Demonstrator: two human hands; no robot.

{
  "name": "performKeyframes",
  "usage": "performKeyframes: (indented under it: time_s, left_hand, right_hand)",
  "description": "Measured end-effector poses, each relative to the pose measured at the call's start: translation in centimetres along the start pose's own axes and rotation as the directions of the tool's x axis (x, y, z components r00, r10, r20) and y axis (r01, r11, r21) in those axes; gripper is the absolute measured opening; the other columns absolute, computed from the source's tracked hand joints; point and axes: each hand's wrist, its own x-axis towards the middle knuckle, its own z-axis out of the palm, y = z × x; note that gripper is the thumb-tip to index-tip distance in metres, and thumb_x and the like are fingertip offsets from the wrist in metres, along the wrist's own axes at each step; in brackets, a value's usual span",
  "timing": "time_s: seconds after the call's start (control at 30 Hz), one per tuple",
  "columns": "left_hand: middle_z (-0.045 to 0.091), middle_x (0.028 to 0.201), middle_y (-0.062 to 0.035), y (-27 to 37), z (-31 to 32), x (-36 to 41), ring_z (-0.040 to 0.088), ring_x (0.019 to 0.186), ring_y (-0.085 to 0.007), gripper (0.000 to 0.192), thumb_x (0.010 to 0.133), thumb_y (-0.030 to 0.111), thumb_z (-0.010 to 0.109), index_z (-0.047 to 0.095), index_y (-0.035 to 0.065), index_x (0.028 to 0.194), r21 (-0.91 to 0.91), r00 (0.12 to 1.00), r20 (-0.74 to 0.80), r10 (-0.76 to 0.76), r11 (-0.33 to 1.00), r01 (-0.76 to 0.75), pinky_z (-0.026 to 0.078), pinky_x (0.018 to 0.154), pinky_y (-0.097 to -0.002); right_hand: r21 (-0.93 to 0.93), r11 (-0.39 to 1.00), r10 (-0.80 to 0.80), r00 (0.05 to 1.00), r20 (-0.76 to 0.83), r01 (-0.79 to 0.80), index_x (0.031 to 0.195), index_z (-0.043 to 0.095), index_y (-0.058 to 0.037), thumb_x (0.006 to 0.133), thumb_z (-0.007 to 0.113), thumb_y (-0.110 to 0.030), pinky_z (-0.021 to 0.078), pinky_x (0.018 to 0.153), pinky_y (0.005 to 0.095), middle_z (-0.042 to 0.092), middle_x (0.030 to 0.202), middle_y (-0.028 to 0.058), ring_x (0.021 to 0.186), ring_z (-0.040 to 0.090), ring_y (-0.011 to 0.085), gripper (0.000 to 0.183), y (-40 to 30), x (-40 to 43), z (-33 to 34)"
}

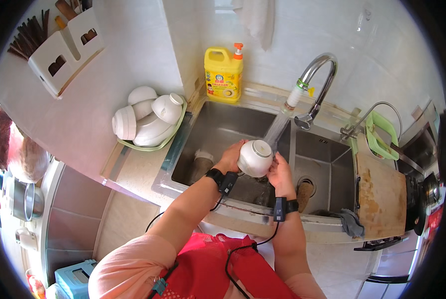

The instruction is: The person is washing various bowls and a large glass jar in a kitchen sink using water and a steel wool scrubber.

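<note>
A white ceramic bowl (256, 158) is tipped bottom up over the left basin of a stainless steel sink (230, 119). My left hand (230, 157) grips its left side, and my right hand (280, 172) holds its right edge. Water streams from the nozzle of a chrome faucet (327, 74) just behind the bowl. To the left, a green basket (159, 147) holds several stacked white bowls and dishes (154, 129). A yellow detergent jug (223, 74) with an orange pump stands behind the sink.
A brown object (304, 194) lies by the right basin's drain. A grey cloth (352, 223) hangs over the front rim, beside a wooden cutting board (382, 198). A green basket (382, 134) stands at the back right. A white chopstick holder (55, 63) hangs on the left wall.
</note>
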Motion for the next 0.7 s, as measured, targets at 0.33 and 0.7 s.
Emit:
performKeyframes:
  time_s: [0.33, 0.7]
  left_hand:
    - [0.064, 0.11, -0.0083, 1.6, 2.7, 0.7, 0.061, 0.097, -0.019, 0.054, 0.095, 0.051, 0.044, 0.057, 0.005, 0.121, 0.48, 0.986, 0.167, -0.018, 0.875, -0.065, 0.048, 0.085, -0.0364]
    - [0.064, 0.104, -0.0209, -0.9, 9.3, -0.2, 0.061, 0.095, -0.0393, 0.049, 0.093, 0.046, 0.042, 0.058, 0.0047, 0.113, 0.641, 0.702, 0.699, 0.138, -0.557, -0.528, 0.048, 0.081, -0.0481]
  right_hand:
    - [0.087, 0.989, -0.144, 0.91, 0.389, 0.119, 0.113, 0.057, 0.0018, 0.09, 0.056, -0.007, 0.0491, 0.09, 0.0375, 0.064, 0.11, 0.0116, 0.102, 0.062, 0.0241, 0.024, -0.5, -0.1, -0.1]
    - [0.025, 0.951, -0.305, 0.916, 0.26, 0.31, 0.109, 0.06, -0.0025, 0.09, 0.055, -0.002, 0.0502, 0.084, 0.0319, 0.064, 0.105, 0.0069, 0.099, 0.061, 0.0182, 0.02, 0.1, -1.5, 1.5]
